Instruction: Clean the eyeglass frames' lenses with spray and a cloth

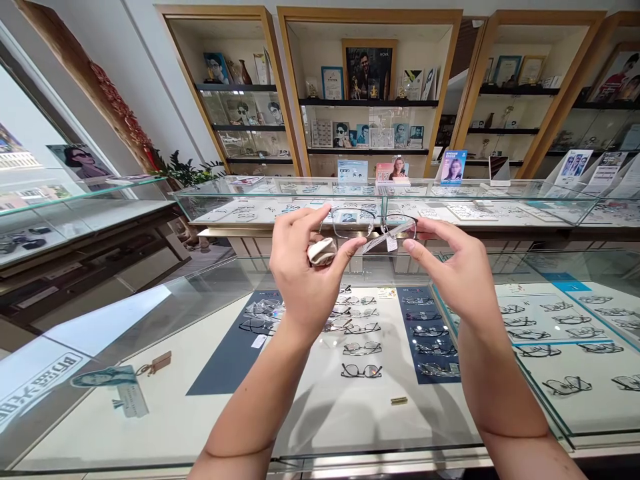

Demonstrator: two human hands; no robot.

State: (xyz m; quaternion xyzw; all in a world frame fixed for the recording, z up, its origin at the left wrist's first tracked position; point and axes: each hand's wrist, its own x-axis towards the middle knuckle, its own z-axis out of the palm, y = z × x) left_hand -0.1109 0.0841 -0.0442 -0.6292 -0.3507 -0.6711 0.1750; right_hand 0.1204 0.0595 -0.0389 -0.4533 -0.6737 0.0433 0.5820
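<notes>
A pair of thin-rimmed eyeglasses (374, 223) is held up in the air above the glass counter, level between both hands. My left hand (305, 283) pinches the frame at its left side. Tucked in that same hand's fingers is a crumpled pale cloth (323, 251). At the right end of the frame, my right hand (463, 267) grips between thumb and fingers. A small white tag (391, 243) hangs by the right lens, beside a clear strip that crosses behind it. The temples are mostly hidden.
Below the hands, a glass display case (165, 427) contains rows of eyeglasses (362, 371) on white and dark blue panels (220, 373). A small gold piece (399, 401) lies near its front. Farther back stand another glass counter (300, 190) with upright cards and wood-framed shelves (369, 103).
</notes>
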